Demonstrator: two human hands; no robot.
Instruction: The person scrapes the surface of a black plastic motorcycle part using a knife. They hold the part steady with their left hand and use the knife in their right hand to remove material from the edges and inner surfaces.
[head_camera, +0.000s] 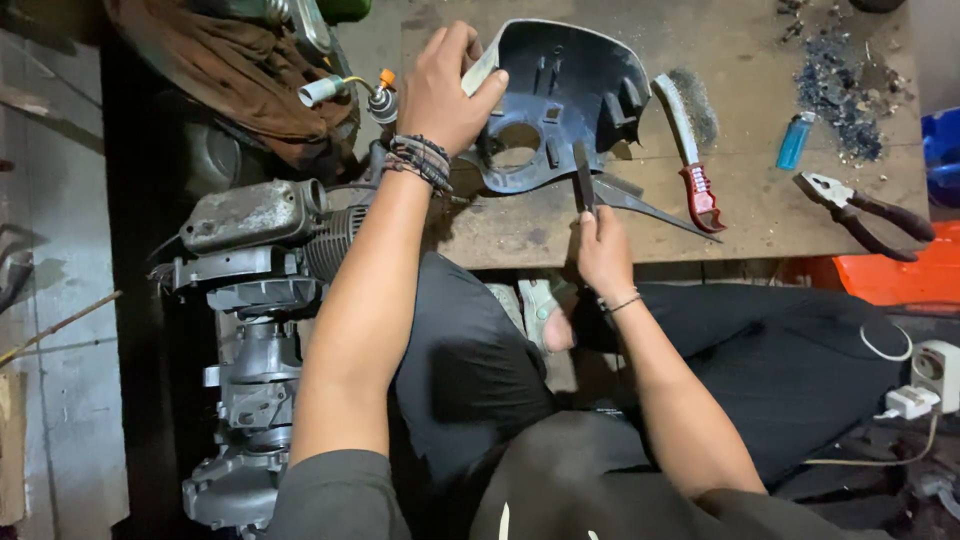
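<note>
I find my left hand clamped on the upper left edge of a dark plastic cover, thumb inside the shell and fingers over a pale strip at the rim. The cover sits tilted on the wooden surface, hollow side toward me, its round opening near the lower edge.

My right hand is closed around a slim dark tool, whose tip stands against the cover's lower rim, just right of the round opening. What kind of tool it is I cannot tell.

Judged from this, the work on the cover is mid-way: the part is off whatever carried it and braced, and the tool is applied. I see no finished result on the rim itself; that zone is too dark to grade.

Lying unused on the surface: a red-handled wire brush just beside the cover, a blue lighter, pliers farther right, and a patch of dark debris. A small engine stands off the surface at my left.
</note>
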